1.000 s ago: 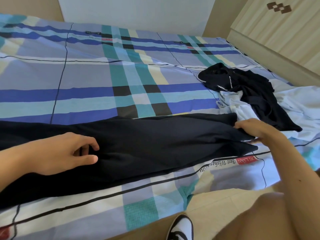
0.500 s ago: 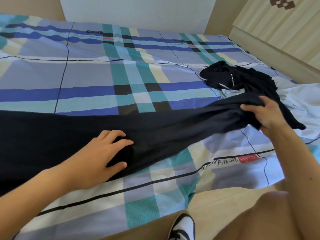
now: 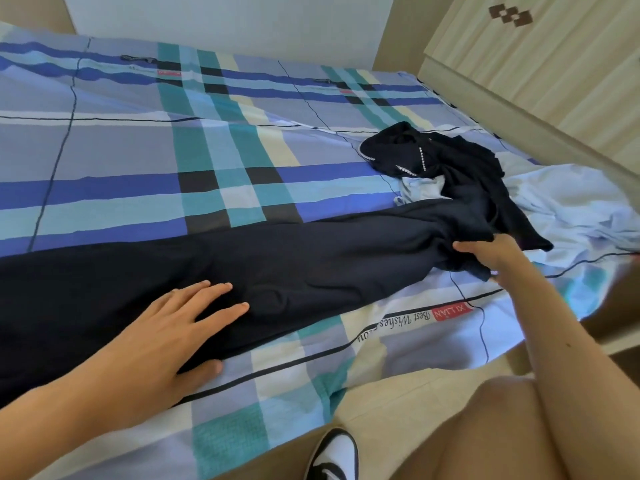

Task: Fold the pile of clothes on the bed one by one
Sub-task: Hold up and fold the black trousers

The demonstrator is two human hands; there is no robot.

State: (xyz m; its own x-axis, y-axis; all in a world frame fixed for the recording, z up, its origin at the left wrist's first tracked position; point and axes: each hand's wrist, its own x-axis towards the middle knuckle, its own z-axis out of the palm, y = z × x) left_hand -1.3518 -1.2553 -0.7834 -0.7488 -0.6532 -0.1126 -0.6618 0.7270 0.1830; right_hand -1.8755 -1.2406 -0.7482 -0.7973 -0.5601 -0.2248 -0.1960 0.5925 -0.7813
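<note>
A long dark navy garment (image 3: 311,258) lies stretched across the near part of the checked bed (image 3: 138,150), running off the left edge. My left hand (image 3: 166,334) presses flat on its middle with fingers spread. My right hand (image 3: 491,254) grips the bunched right end of the garment, just above the sheet. Behind that end sits the pile: a crumpled black top with white beaded trim (image 3: 433,161) over a pale blue garment (image 3: 571,199).
A light wooden wardrobe (image 3: 554,64) stands along the bed's right side. A white wall (image 3: 225,22) is behind the bed. My bare knee (image 3: 519,427) and a black-and-white shoe (image 3: 332,455) are over the tan floor at the bed's near edge.
My right hand has pulled the garment's right end out and set it lower, near the sheet. My left hand went from curled to flat and slid right along the garment.
</note>
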